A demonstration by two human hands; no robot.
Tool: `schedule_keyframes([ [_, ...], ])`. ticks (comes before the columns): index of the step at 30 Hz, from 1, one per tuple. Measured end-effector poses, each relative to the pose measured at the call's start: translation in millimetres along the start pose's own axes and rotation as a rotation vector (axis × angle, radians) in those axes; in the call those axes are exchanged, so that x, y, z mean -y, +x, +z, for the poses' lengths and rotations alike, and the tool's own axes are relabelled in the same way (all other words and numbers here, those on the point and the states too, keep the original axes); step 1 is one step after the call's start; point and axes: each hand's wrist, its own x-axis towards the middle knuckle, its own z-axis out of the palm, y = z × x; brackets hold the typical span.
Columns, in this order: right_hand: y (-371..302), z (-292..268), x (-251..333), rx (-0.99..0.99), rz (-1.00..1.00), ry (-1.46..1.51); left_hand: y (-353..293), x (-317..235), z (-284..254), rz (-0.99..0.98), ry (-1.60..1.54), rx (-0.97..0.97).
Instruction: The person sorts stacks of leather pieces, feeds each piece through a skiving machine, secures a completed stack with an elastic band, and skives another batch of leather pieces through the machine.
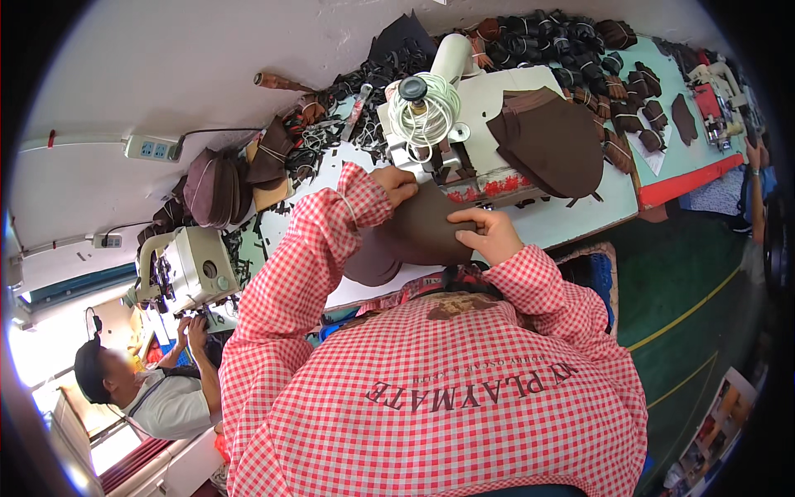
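A dark brown leather piece (426, 225) lies at the front of a white machine (455, 141), which looks like a leather skiving or sewing machine. My left hand (395, 187) is closed at the piece's upper left edge, close to the machine's working head, its fingers bent together. On the right edge my right hand (490, 235) pinches the same piece between thumb and fingers. More brown cut pieces (371, 263) lie in a pile on the table below my left wrist. A stack of large rounded brown pieces (553, 145) rests on the machine's bed to the right.
Dark leather scraps (306, 149) litter the table's back left. Tied bundles of black and brown pieces (571, 50) heap along the back right. At left, a person (170, 389) works at another white machine (195, 273). A further machine (716, 99) stands far right, near someone's arm (755, 186).
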Motion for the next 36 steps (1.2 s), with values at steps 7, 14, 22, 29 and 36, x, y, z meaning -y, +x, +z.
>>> schedule_keyframes([
  [7,14,7,-11,-0.079,-0.04,0.078,22,2,-5,-0.159,0.155,-0.017],
  [14,-6,-44,7,-0.276,-0.276,-0.033,26,-27,12,0.084,0.253,-0.411],
  [22,-61,-111,128,-0.933,-0.708,-0.728,-21,36,-21,-0.369,0.547,-0.139],
  [29,-6,-98,46,-0.668,-0.644,-1.089,-46,71,8,-0.451,0.641,0.077],
  [36,-7,-32,22,-0.095,-0.263,-0.528,-49,68,18,-0.46,0.635,-0.055],
])
